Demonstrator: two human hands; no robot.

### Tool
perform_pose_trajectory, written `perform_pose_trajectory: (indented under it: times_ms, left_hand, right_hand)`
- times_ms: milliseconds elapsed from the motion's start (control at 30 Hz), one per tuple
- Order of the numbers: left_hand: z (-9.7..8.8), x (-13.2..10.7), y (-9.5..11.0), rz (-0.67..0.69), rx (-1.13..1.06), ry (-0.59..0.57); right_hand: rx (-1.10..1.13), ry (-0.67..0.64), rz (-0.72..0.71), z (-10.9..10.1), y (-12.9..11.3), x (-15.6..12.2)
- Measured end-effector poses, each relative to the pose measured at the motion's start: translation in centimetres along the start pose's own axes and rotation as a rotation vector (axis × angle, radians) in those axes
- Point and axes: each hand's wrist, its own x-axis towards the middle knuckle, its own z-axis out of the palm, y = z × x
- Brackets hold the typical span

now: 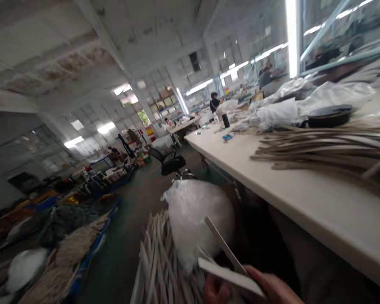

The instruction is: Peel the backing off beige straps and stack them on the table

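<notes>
Two pale strips (pixel 231 277) pinched by right hand (pixel 270 287) — left hand (pixel 215 291) curled beneath, its grip too blurred to tell | loose strips (pixel 158 257) heaped beside white plastic bag (pixel 199 211) | worktable (pixel 228 156) partly covered by brown strips (pixel 319 147) — black chair (pixel 174 164) seen beyond

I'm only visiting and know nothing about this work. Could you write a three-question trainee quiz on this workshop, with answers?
1. True or false: the black wheeled chair stands on the long, pale tabletop.
2. What lies on that tabletop, at the picture's right?
a) a red bucket
b) long grey-beige strips
c) a yellow ladder
3. What does the bare right hand hold?

Key: 1. False, it's on the floor. 2. b. 3. Flat, pale strip material.
</notes>
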Motion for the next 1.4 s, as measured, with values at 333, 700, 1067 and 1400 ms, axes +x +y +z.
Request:
perform_pose_trajectory:
  times_ms: [333, 700, 1067, 1400]
  left_hand:
    - [-1.3, -2.4, -3.6, -0.381, -0.250, 0.016]
    - [0.3, -2.9, -4.4, -0.493, -0.320, -0.159]
    - [0.8, -2.9, -4.0, -0.547, -0.331, -0.255]
    - [0.2, -1.4, -2.9, -0.623, -0.401, -0.232]
  right_hand:
    - [0.064, -0.283, 0.234, -0.9, 1.8, -3.0]
    - [0.090, -0.275, 0.354, -3.8, 0.9, -5.1]
    - [0.236, -0.233, 0.344, -1.5, 0.3, -1.5]
    - [0.394, -0.074, 0.345, -2.4, 1.3, -2.1]
